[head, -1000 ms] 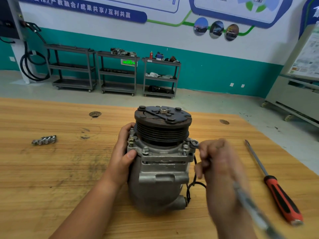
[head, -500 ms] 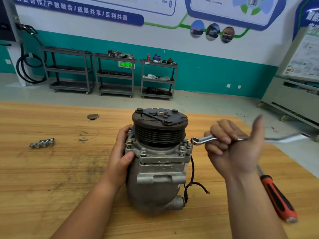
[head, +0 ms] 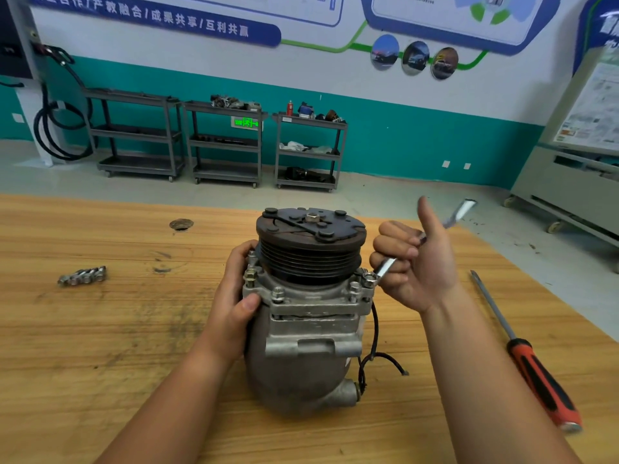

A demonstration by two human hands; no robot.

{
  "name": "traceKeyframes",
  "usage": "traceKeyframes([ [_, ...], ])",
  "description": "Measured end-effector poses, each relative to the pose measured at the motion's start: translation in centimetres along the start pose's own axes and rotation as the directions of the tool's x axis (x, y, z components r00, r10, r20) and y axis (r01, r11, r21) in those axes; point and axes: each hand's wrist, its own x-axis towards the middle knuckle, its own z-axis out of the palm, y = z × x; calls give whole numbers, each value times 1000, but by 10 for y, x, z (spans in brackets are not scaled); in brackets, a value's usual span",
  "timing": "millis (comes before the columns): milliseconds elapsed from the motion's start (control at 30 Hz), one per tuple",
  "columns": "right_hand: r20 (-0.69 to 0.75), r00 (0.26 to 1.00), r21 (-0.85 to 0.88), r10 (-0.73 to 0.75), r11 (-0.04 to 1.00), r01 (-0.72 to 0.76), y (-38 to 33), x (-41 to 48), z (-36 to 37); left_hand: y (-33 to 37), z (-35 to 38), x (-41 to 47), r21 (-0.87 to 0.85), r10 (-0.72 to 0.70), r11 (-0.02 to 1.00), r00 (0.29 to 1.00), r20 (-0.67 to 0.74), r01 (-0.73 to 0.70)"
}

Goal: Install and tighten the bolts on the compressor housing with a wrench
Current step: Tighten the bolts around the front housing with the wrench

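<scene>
Standing upright on the wooden table (head: pixel 100 363), the compressor (head: pixel 301 363) sits between the two hands w/ its grooved pulley (head: pixel 310 259) on top. L hand (head: pixel 234 296) grips the housing's left side: thumb pressed on the front of the flange, fingers wrapped round the back. R hand (head: pixel 418 266) holds the wrench (head: pixel 385 265), fingers curled round the shank, thumb sticking up free. The wrench's ring end sits over the corner bolt (head: pixel 368 279) just below the R fingertips. Its other end pokes out past the thumb, blurred. Other flange bolts (head: pixel 278 294) stand seated, one right beside the L thumb tip. A black wire (head: pixel 375 326) hangs off the housing under the R wrist. A red/black screwdriver (head: pixel 536 373) lies on the table, well outside the R forearm. Loose bolts (head: pixel 82 275) lie clustered well out from the L knuckles. Gray carts (head: pixel 226 140) stand by the far wall, beyond both hands.
</scene>
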Motion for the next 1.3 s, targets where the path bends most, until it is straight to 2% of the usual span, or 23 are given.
traceKeyframes([
  [67, -164, 965, -108, -204, 976, 188, 8, -19, 10, -1, 0, 0, -1, -4, 1000, 1000, 3, 4],
  [167, -248, 823, -372, -512, 834, 407, 31, -49, 33, -1, 0, 0, -17, -18, 1000, 1000, 1, 18],
  [233, -235, 731, -618, -641, 679, 397, 50, -61, 49, -1, -1, 0, -25, -19, 1000, 1000, 2, 19],
  [300, -143, 695, -844, -705, 454, 286, 63, -66, 61, -1, 0, -2, -46, -17, 999, 1000, 12, 18],
  [367, -35, 707, -945, -707, 254, 207, 71, -69, 67, -1, 1, -2, -57, -22, 998, 1000, 4, 23],
  [433, 38, 679, -953, -733, 178, 245, 78, -71, 73, -1, 0, -2, -52, -19, 998, 1000, 3, 20],
  [500, 71, 608, -889, -791, 226, 398, 82, -71, 75, -2, 0, -2, -40, -15, 999, 1000, 6, 15],
  [533, 31, 559, -813, -829, 305, 497, 80, -71, 73, -2, 0, -1, -44, -16, 999, 1000, 6, 17],
  [567, -50, 540, -692, -840, 419, 588, 74, -72, 68, -1, 1, -1, -57, -19, 998, 1000, 3, 20],
  [600, -113, 560, -561, -821, 518, 646, 66, -72, 62, -2, 1, -1, -68, -20, 997, 1000, -1, 20],
  [667, -154, 663, -389, -732, 662, 640, 46, -67, 44, -3, 0, 0, -76, -16, 997, 1000, -3, 16],
  [733, -160, 794, -195, -587, 807, 557, 27, -53, 23, -1, 2, 0, -78, -17, 997, 1000, -3, 17],
  [800, -150, 887, -13, -436, 898, 439, 16, -34, 4, 0, 3, 0, -70, -18, 997, 1000, -13, 17],
  [900, -77, 964, 135, -254, 955, 263, 12, -12, -17, 2, 3, 0, -72, -33, 997, 999, -17, 32],
  [1000, 149, 989, 307, -21, 951, -26, 13, 4, -26, 1, 3, -1, -66, -44, 997, 999, -14, 43],
  [1067, 204, 972, 293, 118, 940, -176, 9, 10, -23, 0, 2, -1, -67, -46, 997, 999, -22, 44],
  [1167, 231, 936, 225, 267, 921, -318, 3, 14, -19, -1, 2, -1, -64, -43, 997, 999, -26, 41],
  [1300, 197, 920, 173, 337, 912, -372, -1, 14, -17, -3, 0, 1, -37, -24, 999, 1000, -21, 23],
])
